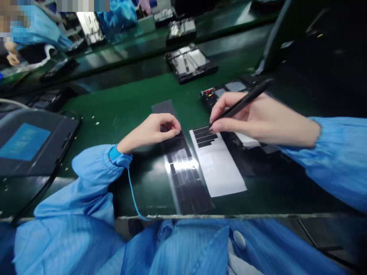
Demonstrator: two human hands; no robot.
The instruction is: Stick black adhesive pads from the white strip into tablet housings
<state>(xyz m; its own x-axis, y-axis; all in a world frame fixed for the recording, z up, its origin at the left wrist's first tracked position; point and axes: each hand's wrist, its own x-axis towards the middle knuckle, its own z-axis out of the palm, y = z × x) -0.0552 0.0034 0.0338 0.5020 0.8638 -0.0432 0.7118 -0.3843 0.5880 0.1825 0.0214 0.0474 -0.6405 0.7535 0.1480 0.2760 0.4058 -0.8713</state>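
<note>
My right hand grips black tweezers, their tip pointing down at the top of a white backing sheet. Rows of black adhesive strips fill that sheet's upper end. To its left lies a long, clear, shiny film sheet with dark rectangular pieces on it. Above this film, my left hand is closed, thumb and forefinger pinched together; whatever sits between them is too small to make out. Partly behind my right hand rests a black electronic device with exposed inner parts.
Another opened device lies farther back on the green bench, with more on the raised strip behind. At left stands a dark grey machine with a blue label and a cable. A person in a blue sleeve is across the bench.
</note>
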